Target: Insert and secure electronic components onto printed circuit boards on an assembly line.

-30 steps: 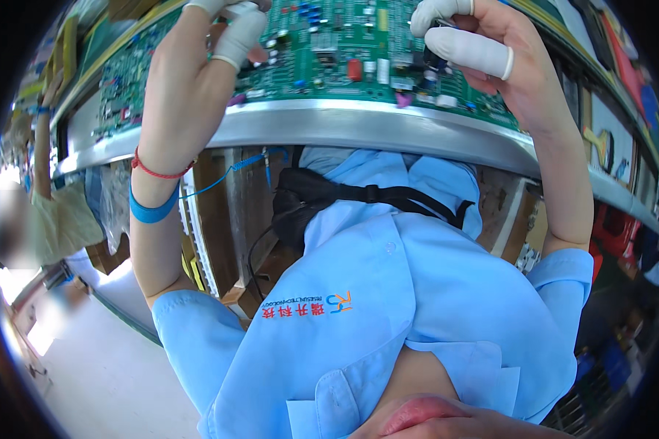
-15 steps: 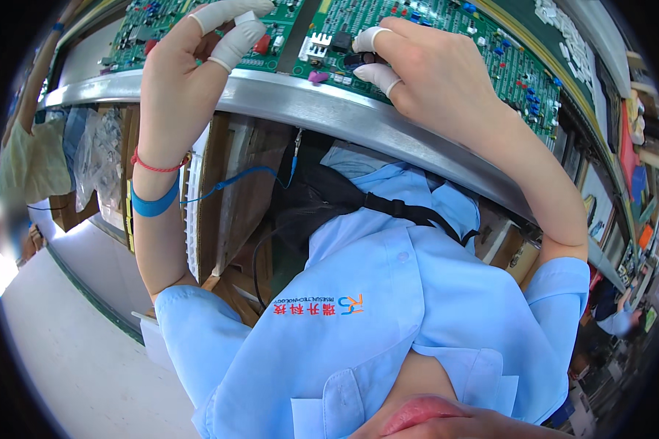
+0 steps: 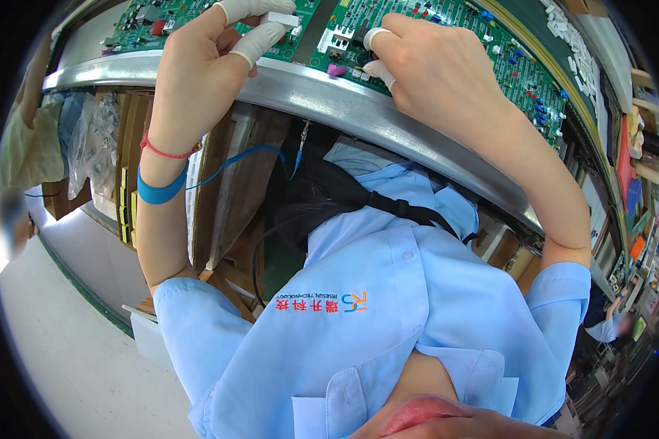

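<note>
A smooth, blocky white part (image 3: 283, 19) sits pinched between the left hand's (image 3: 201, 73) pale, rubbery finger cots (image 3: 260, 44), that grip closed over a green circuit board (image 3: 290, 45) by the bench's (image 3: 293, 87) shiny metal edge. The right hand's (image 3: 443, 69) grip meets a dark component (image 3: 365, 56); whether closed, one cannot tell.

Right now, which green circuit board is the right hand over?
The green circuit board right of the dark gap; the other board, left of it, is under the left hand holding a white block.

Upside-down lettering (image 3: 307, 306) and logo (image 3: 355, 301) mark the blue shirt (image 3: 377, 329).
</note>
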Available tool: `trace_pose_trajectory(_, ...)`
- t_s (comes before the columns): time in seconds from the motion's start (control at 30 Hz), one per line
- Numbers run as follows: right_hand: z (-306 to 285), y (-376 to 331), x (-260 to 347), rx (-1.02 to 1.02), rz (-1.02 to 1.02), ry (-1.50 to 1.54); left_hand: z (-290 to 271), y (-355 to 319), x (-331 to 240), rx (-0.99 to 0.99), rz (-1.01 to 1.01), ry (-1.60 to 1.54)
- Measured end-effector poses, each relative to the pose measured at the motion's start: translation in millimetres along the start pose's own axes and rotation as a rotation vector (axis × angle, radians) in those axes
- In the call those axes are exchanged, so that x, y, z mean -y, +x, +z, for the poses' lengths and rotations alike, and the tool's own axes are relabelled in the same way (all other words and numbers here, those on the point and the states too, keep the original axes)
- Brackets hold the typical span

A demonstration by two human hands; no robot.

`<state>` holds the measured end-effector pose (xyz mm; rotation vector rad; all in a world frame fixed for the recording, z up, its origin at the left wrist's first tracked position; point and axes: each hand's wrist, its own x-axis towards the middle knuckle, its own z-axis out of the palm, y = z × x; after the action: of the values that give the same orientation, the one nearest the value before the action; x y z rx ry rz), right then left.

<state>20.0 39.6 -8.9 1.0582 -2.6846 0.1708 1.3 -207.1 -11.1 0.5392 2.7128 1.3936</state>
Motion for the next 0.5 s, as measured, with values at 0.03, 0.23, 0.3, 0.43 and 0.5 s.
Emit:
trace_pose_trajectory(0.03, 0, 0, 1, -0.005, -0.029, -0.005, 0, -1, 0, 0.001, 0.0, 0.018)
trace_pose_trajectory(0.23, 0, 2, 6, 0.012, -0.029, -0.055, 4, -1, 2, -0.008, 0.002, 0.034)
trace_pose_trajectory(0.3, 0, 4, 6, 0.017, -0.007, -0.05, 5, 1, -1, -0.003, 0.017, 0.019)
trace_pose_trajectory(0.43, 4, 4, -5, 0.065, 0.043, -0.028, 14, 9, -18, -0.016, -0.034, -0.049)
trace_pose_trajectory(0.5, -31, 23, -3, 0.32, 0.163, 0.044, 18, 8, -13, -0.012, 0.101, 0.025)
